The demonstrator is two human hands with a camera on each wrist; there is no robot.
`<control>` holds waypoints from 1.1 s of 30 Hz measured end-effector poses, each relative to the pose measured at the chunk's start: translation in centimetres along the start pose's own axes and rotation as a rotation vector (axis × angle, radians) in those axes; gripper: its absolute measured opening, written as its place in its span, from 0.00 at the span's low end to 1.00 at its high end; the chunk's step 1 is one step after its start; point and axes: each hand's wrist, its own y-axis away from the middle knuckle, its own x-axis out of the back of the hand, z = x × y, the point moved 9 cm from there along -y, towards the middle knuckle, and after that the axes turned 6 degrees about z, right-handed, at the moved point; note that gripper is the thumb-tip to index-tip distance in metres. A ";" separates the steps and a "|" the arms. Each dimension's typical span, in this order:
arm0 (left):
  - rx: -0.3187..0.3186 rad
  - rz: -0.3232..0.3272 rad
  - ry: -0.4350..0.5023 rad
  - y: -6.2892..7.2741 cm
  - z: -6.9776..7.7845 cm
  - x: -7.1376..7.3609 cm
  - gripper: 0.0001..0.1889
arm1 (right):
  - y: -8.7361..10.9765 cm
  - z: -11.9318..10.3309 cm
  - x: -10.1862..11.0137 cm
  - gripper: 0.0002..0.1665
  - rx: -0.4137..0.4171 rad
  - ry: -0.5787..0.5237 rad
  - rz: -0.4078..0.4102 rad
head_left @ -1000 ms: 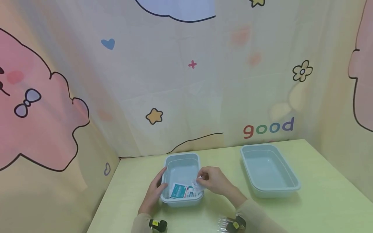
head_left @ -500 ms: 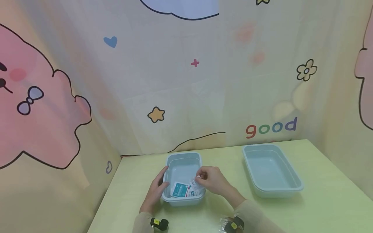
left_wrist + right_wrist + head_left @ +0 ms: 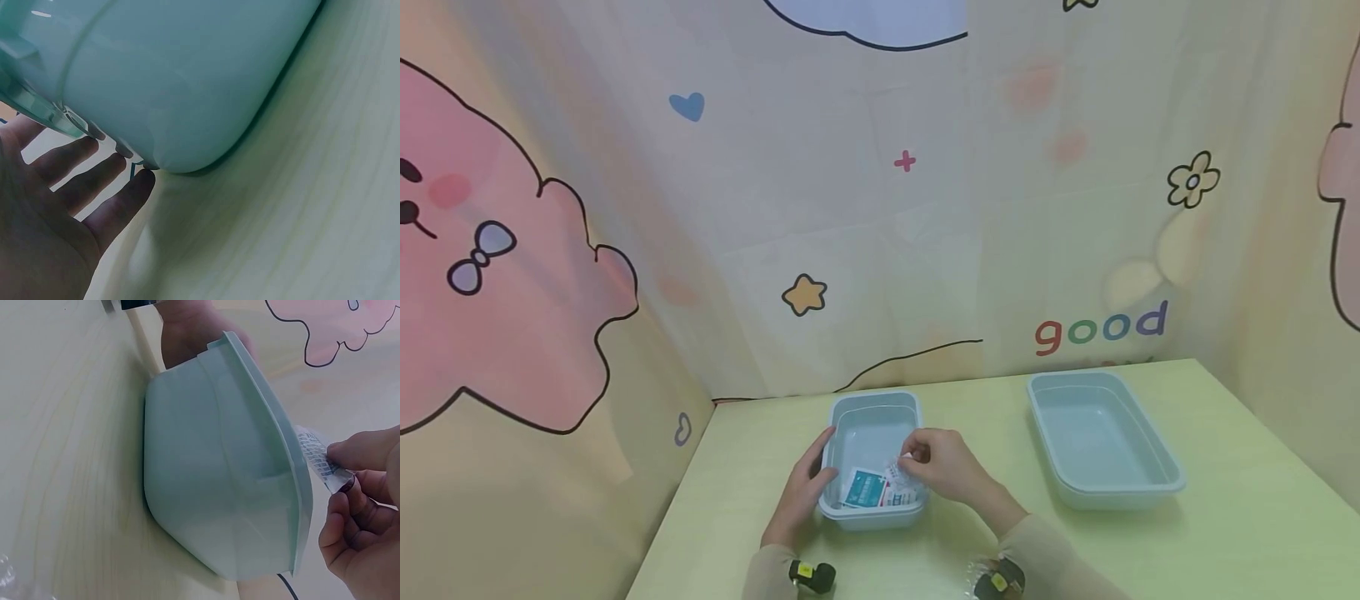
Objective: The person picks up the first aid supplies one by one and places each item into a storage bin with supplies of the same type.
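A light blue plastic bin [image 3: 847, 402] stands on the table, a teal-and-white printed packet [image 3: 865, 488] lying at its near end. My left hand [image 3: 800, 494] steadies the bin's left side; in the left wrist view its fingers [image 3: 115, 215] are extended, with the tips at the outer wall. Over the bin's near right part, my right hand [image 3: 951, 465] pinches a small clear packet with fine printing [image 3: 317, 459] between thumb and fingers. In the right wrist view that packet slants down behind the bin's rim, its lower end hidden.
A second, larger light blue bin [image 3: 1093, 487] stands to the right on the pale table [image 3: 985, 400]. Some crinkled clear plastic [image 3: 976, 575] lies at the near edge, partly behind the right wrist's camera. A cartoon-printed curtain [image 3: 880, 250] closes off the back.
My right hand has shifted slightly left over the bin, with the clear packet still in its pinch. The left hand keeps its place on the bin. The head view has turned a little left.
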 end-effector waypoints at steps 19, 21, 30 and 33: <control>0.009 0.001 -0.022 -0.1 0.2 -0.3 0.34 | 0.3 -0.3 0.1 0.04 0.056 -0.018 -0.008; 0.011 0.002 -0.025 -0.1 0.2 -0.3 0.33 | 0.3 -0.3 0.1 0.04 0.056 -0.020 -0.009; 0.013 0.005 -0.009 0.0 0.3 -0.2 0.32 | 0.3 -0.4 0.6 0.03 0.070 -0.006 -0.009; 0.003 -0.002 -0.003 -0.1 0.1 -0.2 0.31 | 0.3 -0.3 1.0 0.03 0.077 0.003 0.000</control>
